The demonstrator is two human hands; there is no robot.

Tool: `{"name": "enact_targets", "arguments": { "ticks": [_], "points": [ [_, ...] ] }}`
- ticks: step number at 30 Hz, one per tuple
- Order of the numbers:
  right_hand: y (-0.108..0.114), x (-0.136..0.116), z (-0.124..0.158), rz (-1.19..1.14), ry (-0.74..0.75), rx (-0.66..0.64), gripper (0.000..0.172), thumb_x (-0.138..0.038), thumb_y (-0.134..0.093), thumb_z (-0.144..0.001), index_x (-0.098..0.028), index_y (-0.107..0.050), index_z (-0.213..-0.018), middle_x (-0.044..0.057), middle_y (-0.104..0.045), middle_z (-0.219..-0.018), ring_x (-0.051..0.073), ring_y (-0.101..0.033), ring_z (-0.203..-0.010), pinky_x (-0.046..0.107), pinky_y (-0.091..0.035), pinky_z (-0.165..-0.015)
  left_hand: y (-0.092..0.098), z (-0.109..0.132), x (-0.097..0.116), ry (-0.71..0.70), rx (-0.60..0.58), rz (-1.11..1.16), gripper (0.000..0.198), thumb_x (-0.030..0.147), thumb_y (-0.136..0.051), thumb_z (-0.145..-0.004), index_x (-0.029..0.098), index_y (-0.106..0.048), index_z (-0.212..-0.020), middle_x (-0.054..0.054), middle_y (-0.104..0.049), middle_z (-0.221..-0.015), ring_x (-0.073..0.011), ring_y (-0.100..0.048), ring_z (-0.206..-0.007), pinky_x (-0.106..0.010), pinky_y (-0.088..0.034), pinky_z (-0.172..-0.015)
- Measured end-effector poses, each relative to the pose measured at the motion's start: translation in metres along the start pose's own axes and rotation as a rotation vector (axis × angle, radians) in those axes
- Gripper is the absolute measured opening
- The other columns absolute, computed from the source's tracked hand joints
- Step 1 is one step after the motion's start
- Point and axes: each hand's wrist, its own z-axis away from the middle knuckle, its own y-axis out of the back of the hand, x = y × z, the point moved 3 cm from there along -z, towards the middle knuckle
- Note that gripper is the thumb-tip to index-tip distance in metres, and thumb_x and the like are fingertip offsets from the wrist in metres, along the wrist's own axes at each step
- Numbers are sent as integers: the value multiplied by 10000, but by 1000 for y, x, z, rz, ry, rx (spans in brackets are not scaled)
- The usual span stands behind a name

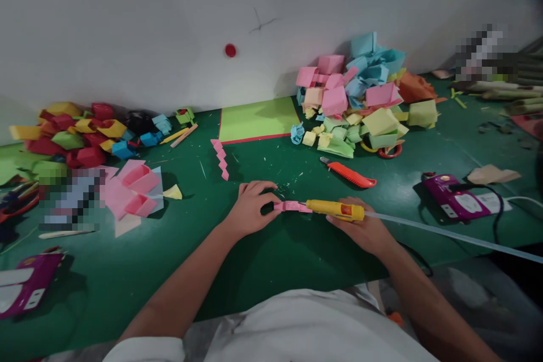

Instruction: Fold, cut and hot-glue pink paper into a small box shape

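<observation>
Near the table's front middle, my left hand (255, 207) pinches one end of a small folded pink paper strip (296, 206) between thumb and fingers. My right hand (360, 225) is wrapped round a yellow hot glue gun (335, 209), whose tip points left and lies at the strip's right end. From the back of the gun a long pale glue stick (449, 232) runs off to the right. A zigzag pink paper strip (220, 159) lies farther back, to the left. Whether glue is coming out is too small to tell.
A red utility knife (351, 174) lies beyond my right hand. Coloured paper pieces are heaped at back right (339, 99) and back left (85, 133). A light green sheet (258, 119) lies against the wall. Purple power strips (456, 198) sit at both sides.
</observation>
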Motion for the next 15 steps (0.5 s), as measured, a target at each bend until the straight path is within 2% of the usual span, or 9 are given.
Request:
{"name": "enact_targets", "arguments": {
  "ticks": [5, 11, 15],
  "points": [
    [-1, -2, -1, -15, -5, 9, 230, -449, -642, -874, -273, -581, -737, 7, -604, -726, 232, -597, -731, 372, -481, -699, 0, 0, 0, -3, 1, 1, 122, 355, -673, -923, 296, -746, -1002, -31, -629, -1355, -294, -540, -1279, -465, -350, -981],
    [-1, -2, -2, -56, -19, 42, 280, -486, -625, -866, -268, -525, -722, 11, -613, -743, 230, -588, -731, 374, -477, -714, 0, 1, -1, -10, 5, 3, 126, 358, -668, -926, 298, -738, -1011, -39, -629, -1357, -291, -532, -1289, -466, -341, -989],
    [-1, -5, -4, -65, -15, 25, 303, -492, -615, -878, -268, -495, -712, 4, -601, -728, 216, -574, -697, 348, -458, -662, -1, 1, -1, -13, 13, -4, 132, 361, -649, -934, 298, -738, -1008, -36, -630, -1354, -296, -540, -1277, -466, -341, -988]
  ]
}}
